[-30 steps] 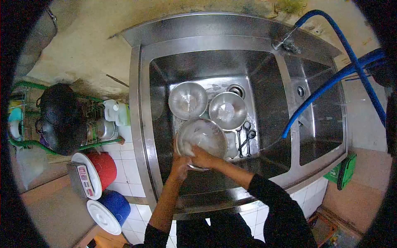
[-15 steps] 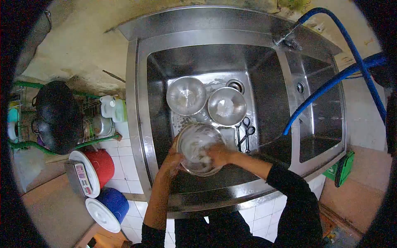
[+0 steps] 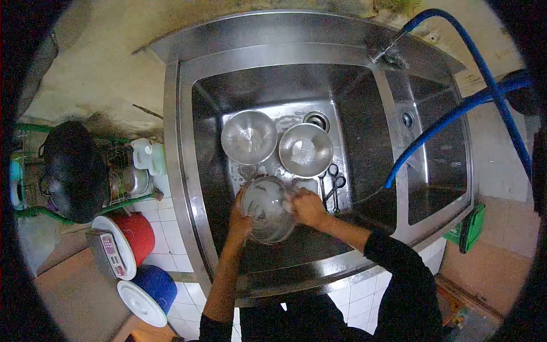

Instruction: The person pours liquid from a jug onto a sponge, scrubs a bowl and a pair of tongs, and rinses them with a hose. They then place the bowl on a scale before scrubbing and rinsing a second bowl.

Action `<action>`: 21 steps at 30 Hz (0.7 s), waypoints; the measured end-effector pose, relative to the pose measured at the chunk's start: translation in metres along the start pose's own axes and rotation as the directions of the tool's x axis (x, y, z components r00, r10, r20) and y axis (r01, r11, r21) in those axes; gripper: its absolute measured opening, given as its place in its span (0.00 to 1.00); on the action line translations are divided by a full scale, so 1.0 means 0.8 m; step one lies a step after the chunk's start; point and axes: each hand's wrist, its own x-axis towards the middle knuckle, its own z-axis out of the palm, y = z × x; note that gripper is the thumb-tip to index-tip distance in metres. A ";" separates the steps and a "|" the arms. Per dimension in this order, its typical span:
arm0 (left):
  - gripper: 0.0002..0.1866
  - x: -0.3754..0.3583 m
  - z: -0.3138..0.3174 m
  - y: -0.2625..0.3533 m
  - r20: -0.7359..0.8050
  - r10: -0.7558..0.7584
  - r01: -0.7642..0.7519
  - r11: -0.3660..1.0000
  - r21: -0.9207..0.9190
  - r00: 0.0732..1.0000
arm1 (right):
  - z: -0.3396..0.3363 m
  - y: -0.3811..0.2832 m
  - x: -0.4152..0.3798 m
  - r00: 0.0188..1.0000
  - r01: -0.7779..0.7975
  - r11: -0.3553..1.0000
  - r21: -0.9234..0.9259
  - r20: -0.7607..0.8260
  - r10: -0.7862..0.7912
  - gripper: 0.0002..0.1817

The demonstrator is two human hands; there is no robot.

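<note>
A soapy metal bowl (image 3: 265, 211) is held above the floor of the large sink basin, its inside streaked with white suds. My left hand (image 3: 240, 221) grips the bowl's left rim. At the right rim, my right hand (image 3: 307, 208) has its fingers curled in against the bowl's edge; whatever lies under them is too blurred to name. Two more metal bowls, one at the left (image 3: 249, 137) and one at the right (image 3: 306, 150), rest on the wet basin floor behind. Beside the right one lie dark-handled scissor-like utensils (image 3: 335, 185).
A blue hose (image 3: 430, 134) hangs over the divider and the smaller basin (image 3: 439, 196). The drain (image 3: 317, 119) is at the back. To the left are a rack with black woks (image 3: 74, 171), a red bucket (image 3: 137, 233) and a blue bucket (image 3: 159, 288).
My right hand has moved from inside the soapy bowl outward to its right rim. The bowl now looks more tilted, with my left hand still on it. The whole view has shifted slightly.
</note>
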 end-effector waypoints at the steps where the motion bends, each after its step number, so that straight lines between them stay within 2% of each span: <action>1: 0.44 0.001 0.006 0.019 0.001 0.013 -0.013 1.000 -0.005 1.000 | 0.030 0.018 0.012 0.972 -0.114 0.991 0.065 -0.201 0.125 0.27; 2: 0.43 -0.004 0.012 0.054 -0.096 0.088 -0.063 0.970 0.233 0.992 | 0.057 0.034 0.020 0.888 -0.209 0.967 0.147 -0.385 0.250 0.27; 3: 0.42 -0.001 0.015 0.058 -0.132 0.140 -0.087 0.934 0.346 0.981 | 0.079 0.041 0.021 0.884 -0.216 0.966 0.139 -0.392 0.254 0.27; 4: 0.42 0.001 0.018 0.062 -0.168 0.192 -0.097 0.885 0.456 0.967 | 0.101 0.045 0.020 0.820 -0.288 0.936 0.203 -0.454 0.350 0.25; 5: 0.41 0.006 0.017 0.034 -0.212 0.163 -0.075 0.924 0.374 0.964 | 0.107 0.053 0.019 0.743 -0.348 0.898 0.269 -0.506 0.439 0.24; 6: 0.39 0.010 0.015 0.009 -0.253 0.129 -0.052 0.956 0.289 0.959 | 0.092 0.062 0.001 0.877 -0.227 0.973 -0.036 -0.442 0.188 0.20; 7: 0.39 0.012 0.012 -0.012 -0.253 0.137 -0.062 0.957 0.285 0.958 | 0.059 0.065 -0.013 0.874 -0.233 0.972 -0.043 -0.448 0.190 0.20; 8: 0.39 0.012 0.008 -0.036 -0.247 0.125 -0.056 0.961 0.271 0.961 | 0.009 0.070 -0.024 0.844 -0.363 0.908 0.210 -0.337 0.416 0.21; 9: 0.39 0.011 0.004 -0.058 -0.240 0.111 -0.047 0.965 0.258 0.964 | -0.044 0.078 -0.035 0.784 -0.485 0.760 0.432 -0.171 0.597 0.22; 10: 0.39 0.009 0.002 -0.077 -0.231 0.094 -0.035 0.969 0.245 0.968 | -0.096 0.091 -0.046 0.650 -0.482 0.717 0.504 -0.343 0.678 0.18; 11: 0.39 0.007 0.000 -0.090 -0.222 0.075 -0.021 0.972 0.234 0.972 | -0.138 0.111 -0.054 0.416 -0.468 0.693 0.549 -0.555 0.720 0.16; 12: 0.39 0.010 -0.001 -0.093 -0.211 0.057 -0.008 0.974 0.225 0.976 | -0.166 0.166 -0.045 0.220 -0.290 0.716 0.634 -0.684 0.695 0.16; 13: 0.39 0.010 0.003 -0.065 -0.209 0.063 -0.015 0.974 0.227 0.976 | -0.199 0.210 -0.040 0.019 -0.450 0.711 0.541 -0.790 0.613 0.16; 14: 0.38 0.007 0.009 -0.011 -0.187 0.012 0.024 0.981 0.191 0.982 | -0.235 0.237 -0.042 -0.108 -0.487 0.668 0.562 -0.798 0.592 0.21; 15: 0.37 0.010 0.011 0.019 -0.164 -0.039 0.065 0.986 0.157 0.986 | -0.259 0.268 -0.033 -0.193 -0.559 0.592 0.581 -0.785 0.589 0.23; 16: 0.37 0.010 0.012 -0.004 -0.168 -0.029 0.057 0.985 0.163 0.985 | -0.277 0.295 -0.025 -0.276 -0.618 0.506 0.601 -0.769 0.576 0.26; 17: 0.37 -0.001 0.014 -0.048 -0.212 -0.024 0.094 0.939 0.330 0.977 | -0.293 0.313 -0.022 -0.282 -0.610 0.508 0.608 -0.766 0.578 0.26; 18: 0.37 -0.006 0.011 -0.073 -0.254 -0.013 0.139 0.864 0.484 0.967 | -0.305 0.327 -0.019 -0.282 -0.535 0.456 0.711 -0.660 0.697 0.28; 19: 0.37 -0.004 0.008 -0.074 -0.259 -0.009 0.138 0.865 0.483 0.966 | -0.315 0.336 -0.018 -0.264 -0.463 0.392 0.795 -0.546 0.795 0.30; 20: 0.37 -0.003 0.007 -0.075 -0.137 0.200 -0.066 0.761 0.645 0.970 | -0.319 0.341 -0.017 -0.262 -0.465 0.396 0.792 -0.551 0.793 0.30; 21: 0.37 -0.001 0.005 -0.066 -0.060 0.292 -0.165 0.685 0.709 0.955 | -0.323 0.343 -0.016 -0.303 -0.380 0.362 0.851 -0.484 0.821 0.32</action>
